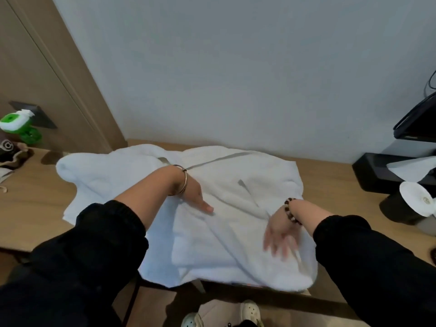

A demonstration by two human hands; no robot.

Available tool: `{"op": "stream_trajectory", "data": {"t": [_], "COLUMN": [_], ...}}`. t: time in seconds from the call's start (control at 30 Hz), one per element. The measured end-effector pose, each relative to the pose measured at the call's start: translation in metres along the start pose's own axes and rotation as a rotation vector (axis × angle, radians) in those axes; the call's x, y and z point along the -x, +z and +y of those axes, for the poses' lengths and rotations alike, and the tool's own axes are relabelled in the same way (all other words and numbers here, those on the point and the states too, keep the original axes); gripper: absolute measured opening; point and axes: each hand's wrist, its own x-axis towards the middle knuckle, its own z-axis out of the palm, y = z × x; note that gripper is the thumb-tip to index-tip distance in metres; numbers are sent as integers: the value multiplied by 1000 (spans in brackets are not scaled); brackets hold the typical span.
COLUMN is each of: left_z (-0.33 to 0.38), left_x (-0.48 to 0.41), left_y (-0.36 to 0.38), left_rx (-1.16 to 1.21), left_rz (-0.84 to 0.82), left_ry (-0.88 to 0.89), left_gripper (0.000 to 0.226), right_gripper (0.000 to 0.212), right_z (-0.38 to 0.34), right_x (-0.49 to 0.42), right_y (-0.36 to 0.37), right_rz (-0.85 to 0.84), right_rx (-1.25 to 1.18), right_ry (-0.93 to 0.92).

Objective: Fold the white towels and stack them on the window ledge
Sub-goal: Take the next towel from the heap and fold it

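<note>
A large white towel [236, 251] with grey stripes lies spread and partly folded across the wooden ledge [33, 208]. My left hand [197, 197] lies flat on the cloth near its middle, fingers straight and pointing right. My right hand [280, 239] is blurred, its fingers spread and pressing down on the towel's right half. Both forearms come out of black sleeves; the left wrist has a metal bangle, the right a bead bracelet. Neither hand holds a fold.
A green and white bottle [16, 125] and a dark pouch [10, 151] sit at the far left. A black box [377, 171], a dark cup with a white lid [412, 201] and a black device [417, 121] stand at the right. A grey wall rises behind.
</note>
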Motion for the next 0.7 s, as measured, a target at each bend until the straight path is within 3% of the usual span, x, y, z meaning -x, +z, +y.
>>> {"op": "stream_trajectory", "data": {"t": [0.07,0.1,0.13,0.17,0.23,0.4,0.53,0.6,0.7], "left_z": [4,8,10,12,7,-31,-37,-39,-45], "left_x": [-22,-35,-47,-59,-78,-94,-87,-87,-88], "left_y": [12,18,24,34,54,89,100,98,90], "left_rx": [199,167,43,-104,-277,-227,-213,-85,289], "left_rz": [54,150,264,369,402,512,728,821,807], "left_ry": [23,18,-11,-48,-155,-299,-304,-326,-333], "left_gripper": [65,62,57,53,54,62,57,53,45], "right_gripper": [35,41,54,73,95,55,21,24,33], "right_z": [-9,-12,-14,-14,-11,-22,-43,-40,-50], "right_x": [-15,-26,-33,-39,-46,-45,-25,-27,-26], "right_y": [-10,-15,-16,-14,-5,-2,-8,-8,-15], "right_rz": [527,776,908,922,849,763,590,536,505], "right_rx": [27,72,140,210,352,433,422,288,271], "right_ry": [-110,-112,-68,-1,147,296,190,170,15]}}
